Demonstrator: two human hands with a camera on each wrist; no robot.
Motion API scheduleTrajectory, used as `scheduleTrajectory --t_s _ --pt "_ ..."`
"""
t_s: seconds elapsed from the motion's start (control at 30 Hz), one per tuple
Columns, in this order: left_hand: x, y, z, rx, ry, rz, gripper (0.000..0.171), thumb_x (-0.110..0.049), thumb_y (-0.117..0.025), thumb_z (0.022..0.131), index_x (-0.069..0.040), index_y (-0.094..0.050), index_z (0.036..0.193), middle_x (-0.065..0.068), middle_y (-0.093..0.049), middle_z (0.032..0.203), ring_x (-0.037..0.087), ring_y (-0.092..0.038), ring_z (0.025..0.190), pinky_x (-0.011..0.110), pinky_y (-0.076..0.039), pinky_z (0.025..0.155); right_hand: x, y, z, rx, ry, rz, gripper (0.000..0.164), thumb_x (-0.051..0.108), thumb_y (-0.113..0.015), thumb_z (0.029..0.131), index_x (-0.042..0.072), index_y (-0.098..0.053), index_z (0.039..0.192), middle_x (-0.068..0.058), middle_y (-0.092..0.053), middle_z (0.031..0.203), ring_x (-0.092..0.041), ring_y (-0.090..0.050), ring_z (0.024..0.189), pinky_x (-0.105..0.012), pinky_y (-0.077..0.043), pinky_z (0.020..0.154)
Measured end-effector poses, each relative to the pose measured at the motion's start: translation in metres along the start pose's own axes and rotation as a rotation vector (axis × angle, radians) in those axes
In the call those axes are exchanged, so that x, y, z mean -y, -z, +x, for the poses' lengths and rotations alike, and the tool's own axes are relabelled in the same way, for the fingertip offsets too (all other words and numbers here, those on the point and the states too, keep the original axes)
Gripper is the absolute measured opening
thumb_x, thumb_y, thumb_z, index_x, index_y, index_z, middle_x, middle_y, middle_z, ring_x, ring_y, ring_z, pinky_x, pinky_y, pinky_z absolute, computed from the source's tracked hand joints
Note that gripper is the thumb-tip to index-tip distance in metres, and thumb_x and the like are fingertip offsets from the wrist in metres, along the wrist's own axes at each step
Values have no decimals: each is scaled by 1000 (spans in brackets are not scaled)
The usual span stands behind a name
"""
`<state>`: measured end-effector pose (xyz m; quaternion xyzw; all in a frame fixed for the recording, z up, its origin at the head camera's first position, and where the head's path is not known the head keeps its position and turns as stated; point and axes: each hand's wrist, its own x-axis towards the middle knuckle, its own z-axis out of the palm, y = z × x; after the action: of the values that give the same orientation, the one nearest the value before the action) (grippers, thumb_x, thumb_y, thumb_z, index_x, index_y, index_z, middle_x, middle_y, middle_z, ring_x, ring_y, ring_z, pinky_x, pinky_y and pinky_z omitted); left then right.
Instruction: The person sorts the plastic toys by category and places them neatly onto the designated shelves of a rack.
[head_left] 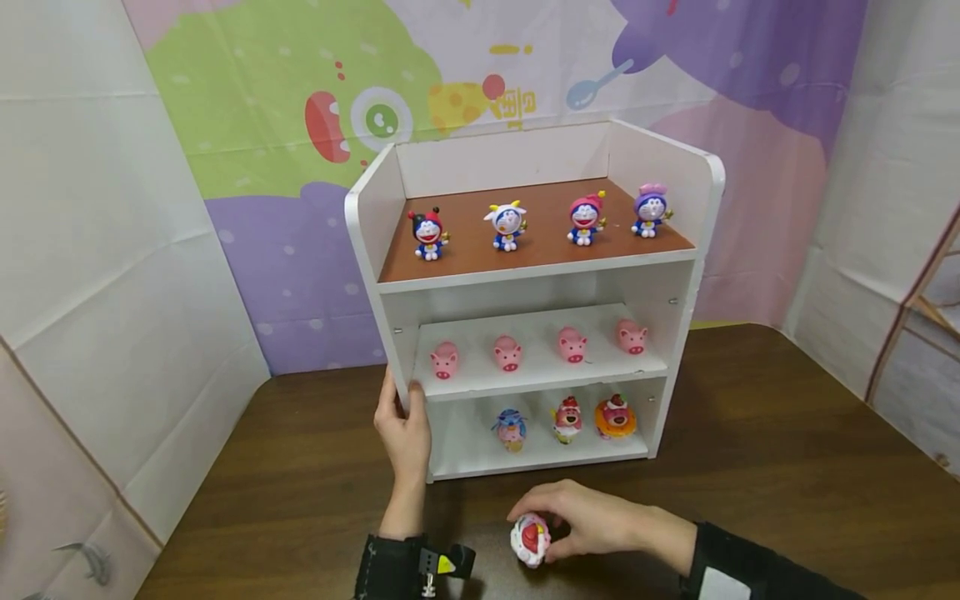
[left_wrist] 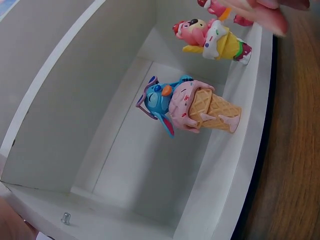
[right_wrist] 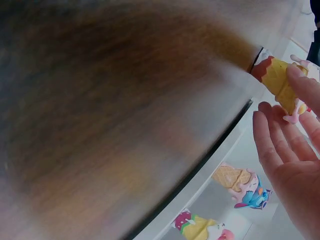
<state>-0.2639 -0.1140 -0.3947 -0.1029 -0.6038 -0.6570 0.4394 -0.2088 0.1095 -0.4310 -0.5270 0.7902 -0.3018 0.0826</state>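
Observation:
My right hand (head_left: 596, 518) pinches a small ice-cream-cone figurine (head_left: 529, 540) between thumb and fingers, over the table in front of the shelf. From above, its white, pink and red top shows; the right wrist view shows its yellow cone (right_wrist: 279, 82). With my left hand (head_left: 407, 429) I hold the left side panel of the white shelf unit (head_left: 517, 390), thumb at its front edge. On the bottom level stand a blue-eared cone figurine (head_left: 512, 430), a pink bear figurine on a cone (head_left: 567, 419) and another bear figurine with an orange ring (head_left: 615, 417).
Several pink pig figurines (head_left: 507, 353) stand in a row on the middle level. The top brown board (head_left: 540, 204) carries several blue-and-white cat figurines (head_left: 507, 225) in different hats. The unit stands on a dark wooden table (head_left: 300, 467), before a colourful cloth backdrop (head_left: 270, 250).

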Motion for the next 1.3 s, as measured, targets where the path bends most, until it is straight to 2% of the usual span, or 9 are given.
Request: scheduleTrajectory --t_s 0.17,0.43,0.63,0.77,0.87,1.03,1.3 --pt "-5 -1 1 -1 18 4 45 13 -45 82 -1 -50 124 16 -54 117 26 -51 100 19 -43 77 0 -2 2 -29 -26 2 43 12 -73 71 6 -56 110 1 -57 104 1 -50 87 -14 -44 68" --pt "-28 -4 0 7 26 17 43 16 -43 80 10 -46 122 27 -51 116 36 -50 98 17 -43 76 2 -6 6 -116 -79 77 43 16 -75 68 4 -57 106 6 -58 98 0 -52 85 -15 -45 67" --pt "-30 -5 -1 13 29 24 43 15 -43 81 9 -46 123 26 -51 117 36 -50 99 19 -43 76 5 -6 17 -251 -124 71 43 14 -77 67 1 -58 104 4 -59 91 -2 -54 79 -16 -46 66" --pt "-29 -5 0 9 21 26 42 15 -43 81 9 -46 123 25 -51 117 37 -50 101 20 -43 78 6 -7 30 -342 -199 68 43 9 -76 68 -1 -58 106 0 -59 90 -5 -56 76 -18 -47 65" --pt "-29 -5 0 7 14 31 42 14 -44 81 10 -46 122 25 -51 117 37 -50 101 20 -43 78 7 -8 41 -399 -250 36 44 8 -75 69 -2 -57 107 -4 -58 91 -8 -57 74 -19 -47 65" --pt "-29 -5 0 7 16 29 42 15 -44 80 10 -46 122 25 -51 117 36 -50 101 20 -43 79 8 -11 58 -496 -286 -48 44 10 -75 69 -1 -56 107 -9 -58 97 -14 -57 77 -21 -47 65" --pt "-29 -3 0 9 17 33 42 15 -44 81 10 -46 122 28 -51 115 35 -50 98 18 -43 76 11 -14 88 -608 -330 -159 42 9 -75 67 -3 -58 103 -11 -60 94 -18 -56 78 -25 -46 66"
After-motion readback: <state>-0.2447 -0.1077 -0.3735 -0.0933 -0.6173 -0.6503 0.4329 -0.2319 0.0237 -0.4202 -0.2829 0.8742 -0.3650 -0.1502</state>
